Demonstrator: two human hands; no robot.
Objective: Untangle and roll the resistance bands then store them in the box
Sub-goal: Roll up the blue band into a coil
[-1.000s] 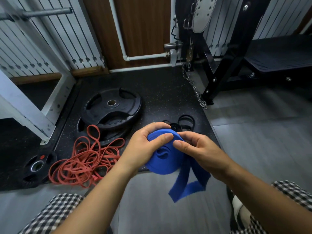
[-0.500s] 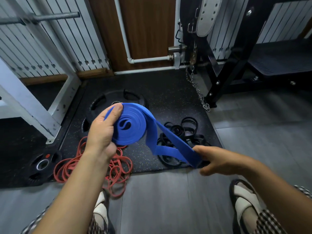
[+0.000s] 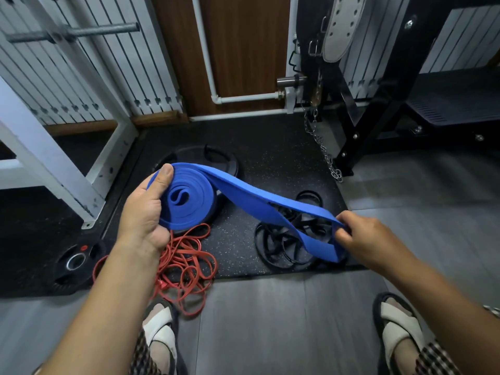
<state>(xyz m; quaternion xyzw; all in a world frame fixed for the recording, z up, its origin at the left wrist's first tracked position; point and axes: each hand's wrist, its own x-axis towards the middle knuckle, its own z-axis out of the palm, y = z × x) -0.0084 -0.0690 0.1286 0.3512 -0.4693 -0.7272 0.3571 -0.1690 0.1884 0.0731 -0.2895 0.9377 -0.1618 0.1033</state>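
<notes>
While half rolled, wide blue rubber band (image 3: 189, 204): left hand (image 3: 143, 212) fingers grip coil.
Loose tail (image 3: 251, 196): right hand (image 3: 370, 239) fingers pinch it.

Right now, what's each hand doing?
Left hand: grips the rolled part of the blue band.
Right hand: pinches the blue band's loose end.

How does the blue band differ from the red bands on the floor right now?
The blue band is wide and flat; the red bands are thin. The blue band is partly rolled into a coil; the red bands lie tangled. The left hand grips the blue band's coil and the right hand pinches its tail; the red bands lie on the floor.
</notes>
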